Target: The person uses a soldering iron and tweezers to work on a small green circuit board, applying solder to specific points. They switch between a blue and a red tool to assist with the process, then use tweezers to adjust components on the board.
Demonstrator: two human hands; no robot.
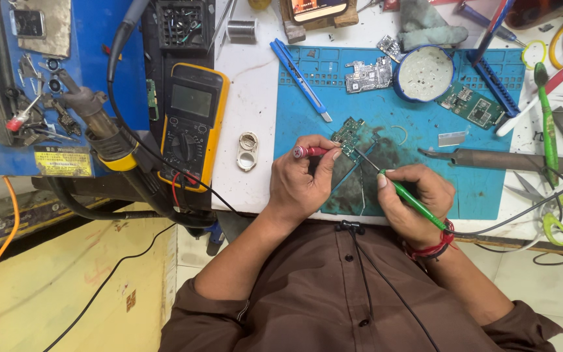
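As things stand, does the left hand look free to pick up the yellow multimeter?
Probably not: the left hand is gripping a red-handled probe, though the yellow multimeter lies unobstructed just to its left.

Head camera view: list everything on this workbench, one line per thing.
Work mat: one, blue, bench centre.
Small circuit board: one, green, on the mat by both tool tips.
Other boards: two at least, mat's top edge.
Round tin: one, blue-rimmed, mat top.
Multimeter: one, yellow and black, left of the mat.
Utility knife: one, blue, mat's left edge.
Scissors: one, green-handled, right.
Left hand: holds a red-handled tool.
Right hand: holds a green-handled tool.
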